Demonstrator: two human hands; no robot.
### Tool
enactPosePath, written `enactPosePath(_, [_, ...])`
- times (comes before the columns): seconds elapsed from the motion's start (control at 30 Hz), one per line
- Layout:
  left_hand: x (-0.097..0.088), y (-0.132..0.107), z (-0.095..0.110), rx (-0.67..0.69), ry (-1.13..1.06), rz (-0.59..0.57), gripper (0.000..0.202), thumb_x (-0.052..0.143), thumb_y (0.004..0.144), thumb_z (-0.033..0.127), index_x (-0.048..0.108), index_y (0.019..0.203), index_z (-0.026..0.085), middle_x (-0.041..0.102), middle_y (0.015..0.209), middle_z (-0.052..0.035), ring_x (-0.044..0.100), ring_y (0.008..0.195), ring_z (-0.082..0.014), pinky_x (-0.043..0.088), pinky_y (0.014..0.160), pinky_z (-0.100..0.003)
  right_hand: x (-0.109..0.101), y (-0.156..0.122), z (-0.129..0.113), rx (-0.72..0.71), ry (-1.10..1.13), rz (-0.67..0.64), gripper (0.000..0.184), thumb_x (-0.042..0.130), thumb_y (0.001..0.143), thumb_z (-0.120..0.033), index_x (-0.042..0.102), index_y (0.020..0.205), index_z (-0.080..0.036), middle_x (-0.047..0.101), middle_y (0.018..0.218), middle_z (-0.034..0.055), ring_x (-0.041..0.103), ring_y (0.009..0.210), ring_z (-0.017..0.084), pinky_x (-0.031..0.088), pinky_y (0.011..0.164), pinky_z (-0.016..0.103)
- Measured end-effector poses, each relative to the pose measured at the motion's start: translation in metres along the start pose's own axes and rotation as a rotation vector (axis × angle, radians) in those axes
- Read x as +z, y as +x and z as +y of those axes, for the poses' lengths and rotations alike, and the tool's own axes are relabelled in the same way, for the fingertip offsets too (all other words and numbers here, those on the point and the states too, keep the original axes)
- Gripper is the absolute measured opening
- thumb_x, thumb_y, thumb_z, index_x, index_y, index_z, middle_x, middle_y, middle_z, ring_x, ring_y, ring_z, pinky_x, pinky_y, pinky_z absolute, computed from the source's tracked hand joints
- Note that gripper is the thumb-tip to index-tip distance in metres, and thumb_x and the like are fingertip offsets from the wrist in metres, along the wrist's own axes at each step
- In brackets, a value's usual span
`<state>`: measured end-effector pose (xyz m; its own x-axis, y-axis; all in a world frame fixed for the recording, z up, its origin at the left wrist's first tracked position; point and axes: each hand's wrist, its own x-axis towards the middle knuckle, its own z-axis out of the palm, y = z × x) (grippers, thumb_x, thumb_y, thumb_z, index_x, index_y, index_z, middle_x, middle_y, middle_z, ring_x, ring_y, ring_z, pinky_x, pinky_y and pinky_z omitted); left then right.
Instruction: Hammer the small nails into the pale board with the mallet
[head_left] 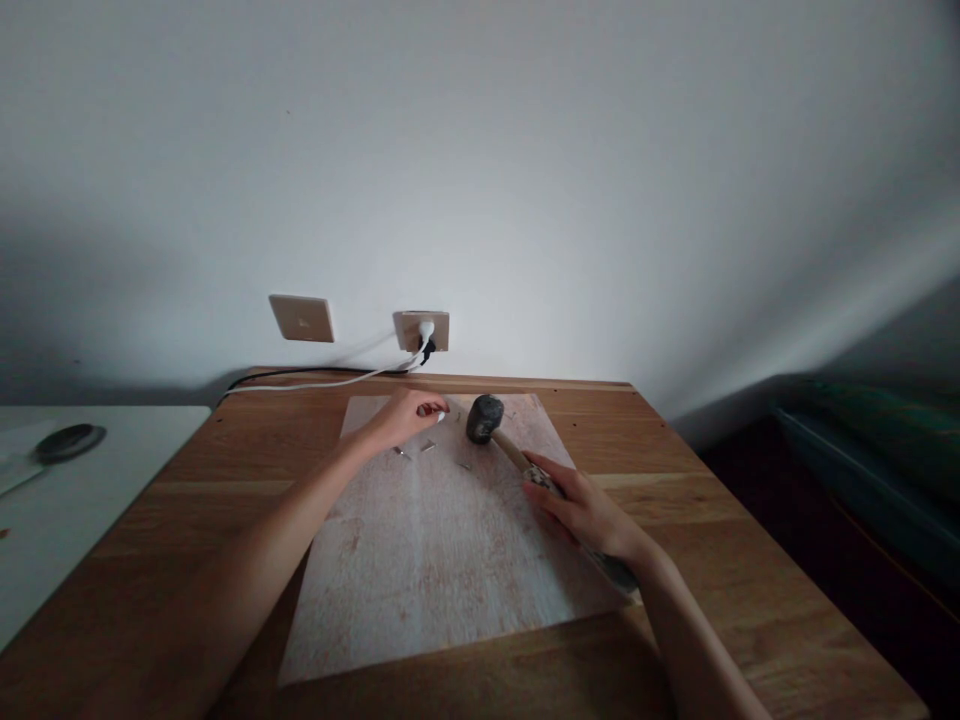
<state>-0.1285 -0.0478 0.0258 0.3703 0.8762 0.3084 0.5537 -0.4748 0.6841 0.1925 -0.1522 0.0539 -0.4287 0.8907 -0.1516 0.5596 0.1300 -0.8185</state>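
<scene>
My right hand (577, 505) is wrapped round the handle of a rubber mallet (485, 418). The mallet's black head points away from me, over the far part of a whitish wood-grain sheet (420, 560). Left of the head, the fingers of my left hand (409, 418) are pinched together, with a small whitish piece showing at their tips; its kind is too small to make out. Near that hand lie a small metal cylinder (428, 446) and a thin metal piece (403, 453). Another thin little piece (465, 465) rests below the mallet head.
The sheet lies on a wooden table (660, 500) against the wall. A socket (422, 330) holds plugs with a white and a black cable running left along the table's back edge. A white surface (112, 490) at left bears a dark round object (69, 443).
</scene>
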Motion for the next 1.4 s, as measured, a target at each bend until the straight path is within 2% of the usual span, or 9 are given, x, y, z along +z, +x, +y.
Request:
enactPosePath(0.13, [0.008, -0.001, -0.008, -0.009, 0.006, 0.061, 0.018, 0.062, 0.084, 0.015, 0.078, 0.093, 0.017, 0.08, 0.088, -0.003, 0.069, 0.077, -0.0163, 0.051, 0.073, -0.025, 0.001, 0.0, -0.001, -0.002, 0.006, -0.002, 0.061, 0.051, 0.101, -0.051, 0.052, 0.149, -0.015, 0.055, 0.059, -0.0066, 0.048, 0.041, 0.011, 0.038, 0.039, 0.02])
enactPosePath(0.47, [0.009, -0.003, -0.014, 0.06, 0.055, 0.091, 0.017, 0.062, 0.083, 0.014, 0.076, 0.091, 0.017, 0.078, 0.088, -0.003, 0.067, 0.078, -0.0166, 0.051, 0.075, -0.026, 0.0, 0.002, 0.001, 0.017, 0.0, -0.024, 0.068, 0.052, 0.1, -0.051, 0.046, 0.154, -0.01, 0.054, 0.059, -0.006, 0.049, 0.044, 0.011, 0.039, 0.04, 0.021])
enactPosePath(0.8, [0.01, -0.004, -0.01, 0.101, 0.087, 0.045, 0.02, 0.061, 0.081, 0.007, 0.075, 0.09, 0.018, 0.074, 0.084, -0.0017, 0.065, 0.076, -0.0159, 0.048, 0.073, -0.025, -0.001, 0.001, -0.001, 0.0, -0.004, -0.027, 0.066, 0.051, 0.101, -0.051, 0.047, 0.153, -0.01, 0.054, 0.061, -0.006, 0.048, 0.044, 0.01, 0.039, 0.041, 0.021])
enactPosePath(0.93, [0.01, -0.004, -0.009, 0.122, 0.09, 0.063, 0.019, 0.063, 0.081, 0.007, 0.076, 0.089, 0.018, 0.073, 0.086, -0.0024, 0.065, 0.078, -0.0161, 0.048, 0.075, -0.026, -0.001, -0.001, -0.005, 0.0, -0.02, -0.027, 0.065, 0.05, 0.101, -0.05, 0.049, 0.151, -0.008, 0.054, 0.059, -0.0064, 0.048, 0.043, 0.011, 0.04, 0.042, 0.022])
enactPosePath(1.1, [0.011, -0.003, -0.012, 0.083, 0.054, 0.05, 0.02, 0.063, 0.079, 0.005, 0.076, 0.088, 0.017, 0.075, 0.085, -0.0028, 0.068, 0.078, -0.0175, 0.049, 0.074, -0.026, 0.005, 0.001, -0.012, -0.016, 0.057, 0.018, 0.067, 0.053, 0.101, -0.05, 0.047, 0.153, -0.008, 0.05, 0.051, -0.009, 0.044, 0.039, 0.009, 0.036, 0.038, 0.02])
enactPosePath(1.23, [0.013, -0.004, -0.014, 0.026, -0.033, 0.051, 0.025, 0.063, 0.08, 0.007, 0.074, 0.101, 0.018, 0.077, 0.086, -0.002, 0.069, 0.076, -0.0169, 0.05, 0.071, -0.026, 0.009, 0.012, -0.026, -0.042, 0.141, 0.1, 0.069, 0.056, 0.099, -0.05, 0.045, 0.155, -0.011, 0.05, 0.055, -0.0096, 0.045, 0.037, 0.009, 0.039, 0.035, 0.019])
enactPosePath(1.33, [0.013, -0.005, -0.015, 0.0, -0.108, 0.054, 0.038, 0.064, 0.079, 0.006, 0.069, 0.115, 0.018, 0.077, 0.09, -0.0017, 0.07, 0.076, -0.0159, 0.051, 0.07, -0.025, 0.015, 0.024, -0.039, -0.024, 0.057, 0.126, 0.067, 0.056, 0.098, -0.049, 0.048, 0.154, -0.012, 0.051, 0.056, -0.0091, 0.048, 0.036, 0.009, 0.041, 0.033, 0.019])
enactPosePath(1.4, [0.014, -0.005, -0.016, -0.003, -0.107, 0.052, 0.04, 0.065, 0.076, 0.005, 0.068, 0.114, 0.018, 0.077, 0.09, -0.0017, 0.069, 0.076, -0.0156, 0.05, 0.068, -0.024, 0.022, 0.032, -0.046, -0.005, 0.022, 0.126, 0.064, 0.055, 0.098, -0.045, 0.049, 0.153, -0.015, 0.051, 0.056, -0.0089, 0.05, 0.036, 0.01, 0.042, 0.032, 0.019])
